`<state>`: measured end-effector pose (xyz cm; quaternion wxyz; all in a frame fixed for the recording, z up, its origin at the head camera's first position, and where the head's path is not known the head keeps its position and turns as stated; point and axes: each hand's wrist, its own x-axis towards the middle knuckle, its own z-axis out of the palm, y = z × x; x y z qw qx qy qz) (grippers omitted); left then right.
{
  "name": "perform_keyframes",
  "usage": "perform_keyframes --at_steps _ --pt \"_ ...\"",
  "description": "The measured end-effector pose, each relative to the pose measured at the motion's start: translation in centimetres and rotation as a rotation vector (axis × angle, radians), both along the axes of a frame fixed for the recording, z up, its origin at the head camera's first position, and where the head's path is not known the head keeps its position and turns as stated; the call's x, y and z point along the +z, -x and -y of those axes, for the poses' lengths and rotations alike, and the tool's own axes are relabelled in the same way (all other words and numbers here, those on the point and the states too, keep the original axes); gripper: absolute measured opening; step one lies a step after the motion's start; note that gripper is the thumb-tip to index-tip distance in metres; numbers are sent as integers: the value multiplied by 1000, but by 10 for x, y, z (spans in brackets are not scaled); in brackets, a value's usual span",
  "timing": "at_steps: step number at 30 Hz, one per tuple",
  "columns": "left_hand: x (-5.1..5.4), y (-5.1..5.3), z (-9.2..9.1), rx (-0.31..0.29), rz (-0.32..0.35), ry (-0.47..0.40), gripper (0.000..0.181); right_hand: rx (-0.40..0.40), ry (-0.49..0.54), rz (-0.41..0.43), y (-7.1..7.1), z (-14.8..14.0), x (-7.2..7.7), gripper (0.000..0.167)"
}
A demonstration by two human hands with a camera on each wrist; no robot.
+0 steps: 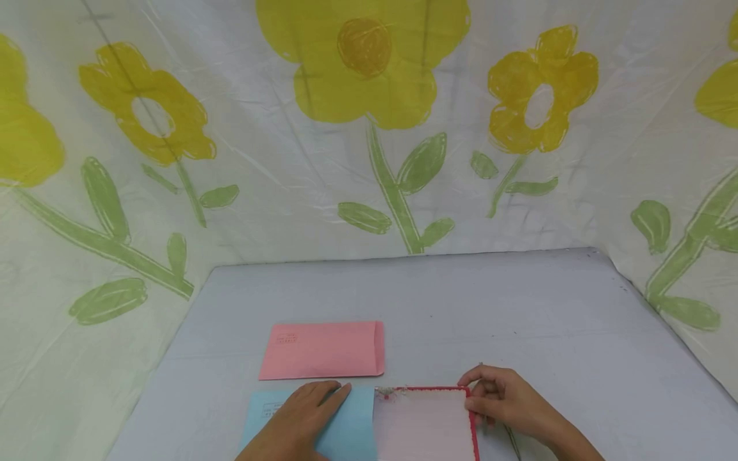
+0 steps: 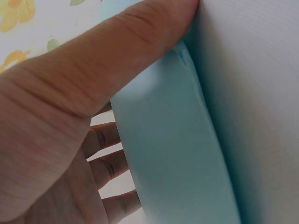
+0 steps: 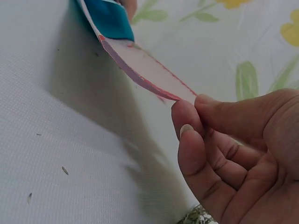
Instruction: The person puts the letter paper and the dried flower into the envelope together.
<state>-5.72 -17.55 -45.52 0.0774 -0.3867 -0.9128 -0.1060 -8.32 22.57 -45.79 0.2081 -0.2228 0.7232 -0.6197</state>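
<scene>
A light blue envelope [image 1: 353,426] is gripped by my left hand [image 1: 305,413] near the front of the table. In the left wrist view the thumb [image 2: 107,56] lies over the envelope and the other fingers show past its far edge. From the envelope's right end sticks out a pale pink, lined sheet of letter paper [image 1: 423,422] with a red border and a small flower print. My right hand [image 1: 513,404] pinches that sheet's far right corner between thumb and fingers. In the right wrist view the sheet [image 3: 140,63] bows above the table; its other end is hidden in the envelope.
A pink envelope [image 1: 325,351] lies flat just beyond the blue one. Under the right hand a thin stem [image 1: 512,442] shows, and greenery [image 3: 198,216] appears below that hand. Small specks dot the pale table [image 1: 277,291]. A flower-printed curtain [image 1: 277,192] hangs behind.
</scene>
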Motion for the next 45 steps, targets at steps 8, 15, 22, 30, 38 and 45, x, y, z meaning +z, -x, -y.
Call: perform_keyframes --at_steps 8,15,22,30,38,45 --pt "-1 0 0 -18 -29 -9 105 -2 20 27 2 1 0 31" --pt "-1 0 0 -21 -41 -11 104 -23 17 54 0 4 1 31" --pt "0 0 0 -10 -8 7 106 -24 24 65 -1 7 1 30" --pt "1 0 -1 -29 -36 11 105 -22 22 59 -2 9 -1 30" --pt "-1 1 0 -37 -35 9 106 -16 21 78 -3 12 -3 32" --pt "-3 0 0 -35 -67 6 105 -31 6 86 -4 14 -5 32"
